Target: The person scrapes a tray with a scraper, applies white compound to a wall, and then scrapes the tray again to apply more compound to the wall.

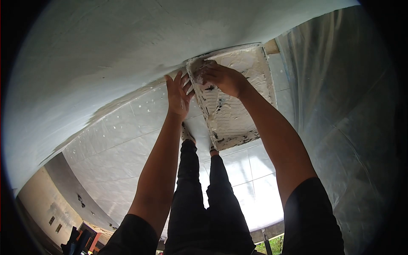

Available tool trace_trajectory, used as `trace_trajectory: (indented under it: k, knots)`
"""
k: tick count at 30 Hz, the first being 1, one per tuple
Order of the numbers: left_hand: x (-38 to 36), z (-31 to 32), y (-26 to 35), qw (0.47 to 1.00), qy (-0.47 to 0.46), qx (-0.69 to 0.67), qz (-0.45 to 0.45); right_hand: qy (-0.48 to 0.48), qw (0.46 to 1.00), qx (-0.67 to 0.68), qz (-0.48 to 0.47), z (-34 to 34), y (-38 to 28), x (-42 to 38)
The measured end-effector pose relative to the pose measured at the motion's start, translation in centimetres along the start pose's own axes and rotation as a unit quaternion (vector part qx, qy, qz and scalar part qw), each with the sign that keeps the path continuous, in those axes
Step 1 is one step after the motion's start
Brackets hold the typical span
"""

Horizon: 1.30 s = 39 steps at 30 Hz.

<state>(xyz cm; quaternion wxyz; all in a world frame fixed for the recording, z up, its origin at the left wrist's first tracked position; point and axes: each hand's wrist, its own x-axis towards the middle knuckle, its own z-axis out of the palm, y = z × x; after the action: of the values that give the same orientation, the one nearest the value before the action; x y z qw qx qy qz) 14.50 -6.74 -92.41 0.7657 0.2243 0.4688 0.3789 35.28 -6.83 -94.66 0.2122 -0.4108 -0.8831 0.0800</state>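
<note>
Left hand [179,95] spreads empty beside a ridged, white-crusted rectangular tray [231,117]; right hand [223,79] curls over its far left corner, grip unclear

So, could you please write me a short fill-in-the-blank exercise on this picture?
1. The hand reaching over the ribbed paint tray is the person's ____ one.
2. The left hand, its fingers spread, is near the paint tray's ____ edge as pictured.
3. Thin joint lines divide the floor into ____.
4. A translucent plastic sheet fills much of the picture's ____ side.

Missing words: right; left; tiles; right.
</note>
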Motion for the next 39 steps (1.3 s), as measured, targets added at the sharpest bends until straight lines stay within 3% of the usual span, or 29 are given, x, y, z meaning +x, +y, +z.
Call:
trace_trajectory:
  k: [3, 6, 9, 11, 18, 23, 33, 35, 39]
  knots:
    - [0.1, 0.3, 0.4, 1.0, 0.014, 0.005, -0.008, -0.055, 0.998, 0.03, -0.017, -1.2, -0.1, -1.9]
    - [-0.1, 0.6, 0.5, 1.0, 0.025, 0.002, -0.012, -0.018, 0.998, 0.065, -0.003, -2.1, -0.5, -1.8]
    - [0.1, 0.2, 0.7, 1.0, 0.016, 0.015, -0.013, 0.04, 0.999, -0.019, 0.013, -0.5, -1.1, 0.1]
    - [0.1, 0.3, 0.6, 0.999, 0.008, 0.041, -0.015, 0.009, 0.997, -0.036, 0.075, 0.5, -1.7, 0.4]
    - [0.0, 0.3, 0.8, 0.999, 0.006, 0.051, -0.011, -0.001, 0.999, 0.024, 0.031, 0.5, -1.0, -1.1]
    - [-0.5, 1.2, 1.4, 0.997, 0.01, 0.07, -0.018, -0.033, 0.994, -0.007, 0.1, 1.8, -1.9, -1.2]
    - [0.0, 0.8, 1.0, 0.997, 0.029, 0.069, -0.029, 0.01, 0.997, -0.023, 0.079, 1.2, -2.1, -0.3]
    - [0.3, 0.6, 0.8, 0.997, 0.019, 0.07, -0.029, -0.061, 0.986, -0.049, 0.145, 2.1, -3.4, -1.3]
    - [-0.1, 1.1, 0.7, 0.995, 0.024, 0.09, -0.024, -0.052, 0.985, 0.002, 0.162, -0.7, -4.5, -1.3]
